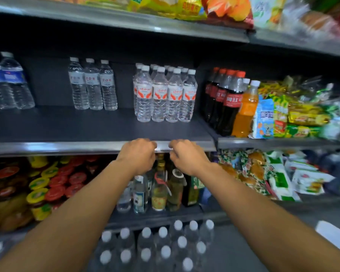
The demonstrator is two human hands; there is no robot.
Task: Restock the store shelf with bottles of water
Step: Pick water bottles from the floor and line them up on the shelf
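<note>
Both hands — left hand and right hand, fingers curled, holding nothing — hover at the shelf edge; water bottles wait below it, best lifted upright.

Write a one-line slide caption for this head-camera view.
Both hands, left and right, curl over the shelf edge below red-labelled water bottles; a pack of capped bottles waits below.

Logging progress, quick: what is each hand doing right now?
Left hand: fingers curled at the shelf edge, no bottle held.
Right hand: the same, curled at that edge, no bottle.
</note>
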